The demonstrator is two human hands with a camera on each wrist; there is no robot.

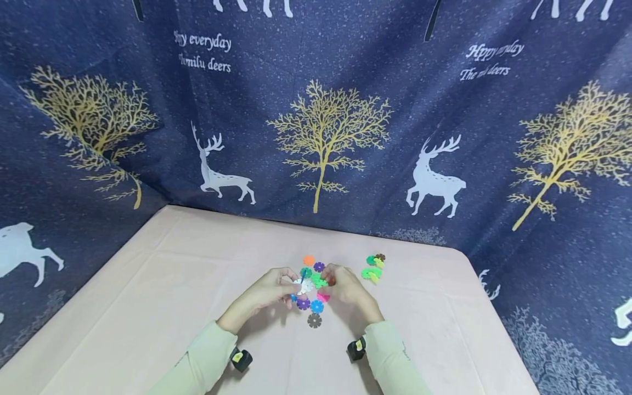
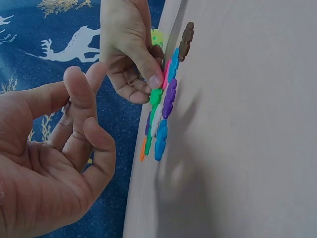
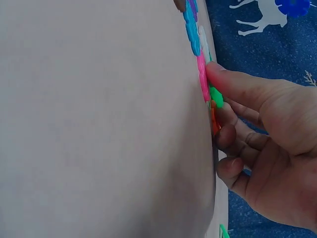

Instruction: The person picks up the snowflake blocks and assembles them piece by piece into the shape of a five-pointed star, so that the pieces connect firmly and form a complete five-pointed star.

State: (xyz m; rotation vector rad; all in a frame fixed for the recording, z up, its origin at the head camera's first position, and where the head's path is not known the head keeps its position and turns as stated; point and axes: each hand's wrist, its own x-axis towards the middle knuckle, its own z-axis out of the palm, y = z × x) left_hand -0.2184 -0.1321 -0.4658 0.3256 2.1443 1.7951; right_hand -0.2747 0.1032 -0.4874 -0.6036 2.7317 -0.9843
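Several notched plastic building discs lie in a flat cluster on the table. My left hand [image 1: 270, 286] is at the cluster's left side, pinching a blue disc [image 1: 303, 278], which stands edge-on above the white discs [image 1: 307, 285]. That blue disc also shows at the top of the right wrist view. My right hand [image 1: 345, 285] holds a green disc [image 1: 318, 281] at the cluster's right side, with the thumb on its near edge. Under those fingers sits a red-orange disc [image 3: 215, 119], partly hidden. A pink disc [image 3: 203, 79] lies beside the thumb.
Nearer the front are purple [image 1: 303, 303], light blue [image 1: 317, 306] and brown [image 1: 314, 320] discs. Orange [image 1: 309, 260] and dark purple [image 1: 319, 267] ones lie at the back. Loose green and yellow discs [image 1: 371, 272] are to the right. A patterned blue cloth [image 1: 316, 164] hangs behind the table.
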